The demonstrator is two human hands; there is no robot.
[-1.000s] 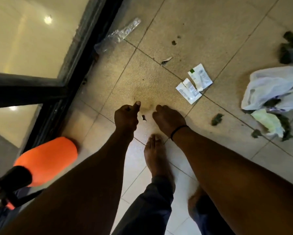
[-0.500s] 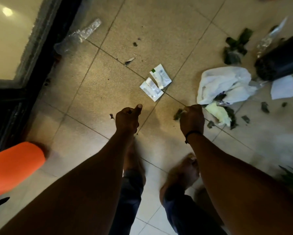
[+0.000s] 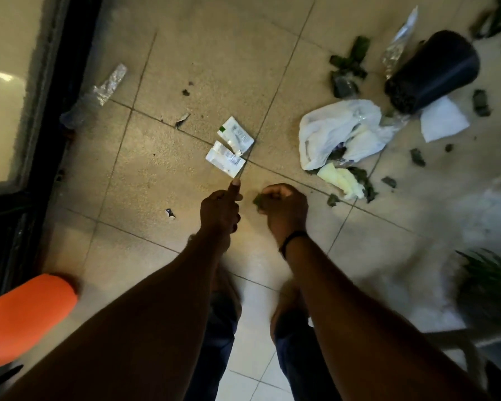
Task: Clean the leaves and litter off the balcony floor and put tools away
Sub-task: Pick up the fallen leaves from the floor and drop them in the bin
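Beige speckled floor tiles (image 3: 185, 68) with dark grout lines cover the balcony, strewn with litter. Taking the pair of white paper sachets (image 3: 230, 147) lying on a grout crossing as the landmark: just below them, the left hand (image 3: 220, 211) is curled into a fist with its thumb stuck out toward the lower sachet's corner; whether that fist holds anything cannot be told. Beside it, further right of the sachets, the right hand (image 3: 282, 208), with a dark band on the wrist, has its grip closed round a small scrap of green leaf (image 3: 258, 199) that pokes out at the knuckles.

Right of the sachets lies a crumpled white plastic bag (image 3: 339, 128) with a pale yellow wad (image 3: 340, 179) and dark leaf pieces at its lower edge. Beyond the bag, still further right of the sachets, a black plastic plant pot (image 3: 437, 69) lies tipped on its side, touching a white sheet of paper (image 3: 443, 120). More green leaf bits (image 3: 347, 66) are scattered above and right of the bag.

Left of the sachets, a clear crinkled plastic wrapper (image 3: 98, 92) lies against the black door frame (image 3: 67, 96). Far below and left of the sachets sits an orange rounded object (image 3: 26, 316). Below and left of them, near the left hand, lies a tiny white scrap (image 3: 170, 213).
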